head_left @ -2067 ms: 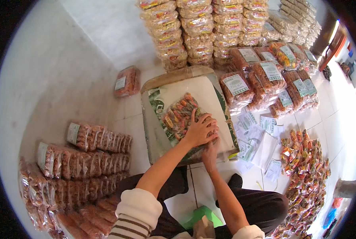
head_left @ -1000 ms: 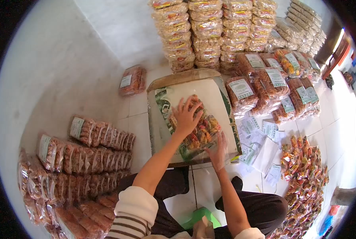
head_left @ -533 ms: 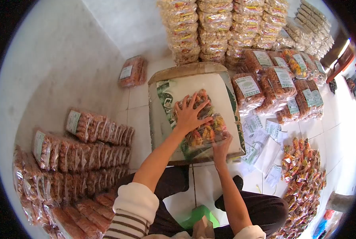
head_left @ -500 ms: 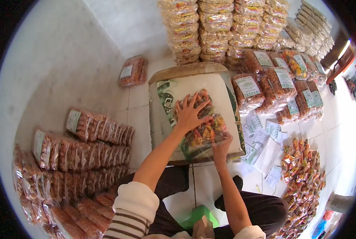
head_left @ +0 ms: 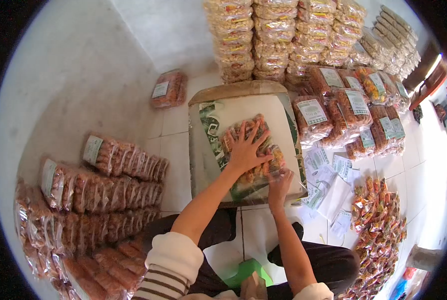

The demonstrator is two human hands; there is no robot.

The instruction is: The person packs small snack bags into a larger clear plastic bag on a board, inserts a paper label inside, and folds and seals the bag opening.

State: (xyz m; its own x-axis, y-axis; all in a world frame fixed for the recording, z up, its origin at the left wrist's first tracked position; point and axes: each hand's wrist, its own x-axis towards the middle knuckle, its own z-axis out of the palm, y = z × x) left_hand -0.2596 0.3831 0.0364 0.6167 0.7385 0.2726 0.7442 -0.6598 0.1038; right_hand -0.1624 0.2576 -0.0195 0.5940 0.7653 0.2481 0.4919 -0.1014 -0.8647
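Pale packs [head_left: 273, 40]: stacked behind the board. Brown packs [head_left: 103, 194]: rows, left of the board. Board [head_left: 278, 122]: one, white-topped. Packet [head_left: 256, 172]: one, clear-wrapped, lying on the board. Left hand [head_left: 247, 154]: flat on the packet, fingers spread wide, gripping nothing. Right hand [head_left: 280, 189]: toward the board's near right corner, fingers curled closed, apparently pinching the packet's end. Labels [head_left: 341, 165]: scattered right of the board. Step, as judged: steadying the packet, handling its wrapped end; next move calls for light left pressure, secure pinch.

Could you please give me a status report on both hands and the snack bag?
Left hand spread on clear snack bag; right hand curled at bag's edge, grip unclear; bag lying on low platform; no obstruction visible.
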